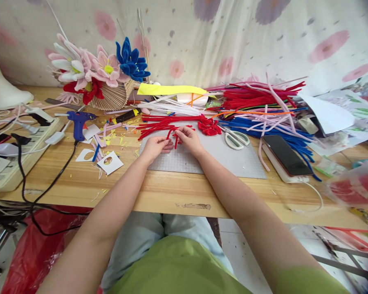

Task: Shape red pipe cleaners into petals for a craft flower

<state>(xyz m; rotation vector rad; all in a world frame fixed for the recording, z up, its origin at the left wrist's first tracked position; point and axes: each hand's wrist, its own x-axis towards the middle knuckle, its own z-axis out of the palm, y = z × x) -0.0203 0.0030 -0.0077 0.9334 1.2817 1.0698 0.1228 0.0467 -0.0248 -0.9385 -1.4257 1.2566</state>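
Over the grey cutting mat [248,165], my left hand [157,148] and my right hand [188,139] are close together. Between them is a bent red pipe cleaner [176,143], pinched by the fingertips of both hands. Behind my hands lie straight red pipe cleaners [159,121]. A pile of curled red pieces [209,127] sits just right of my right hand. Scissors with pale green handles [235,139] rest on the mat, farther right.
A blue glue gun [79,124], a power strip [24,159] and cut white cards [110,163] are on the left. Fuzzy flowers [106,69] stand behind. Blue pipe cleaners [257,130] and a phone [286,155] on a white power bank are on the right.
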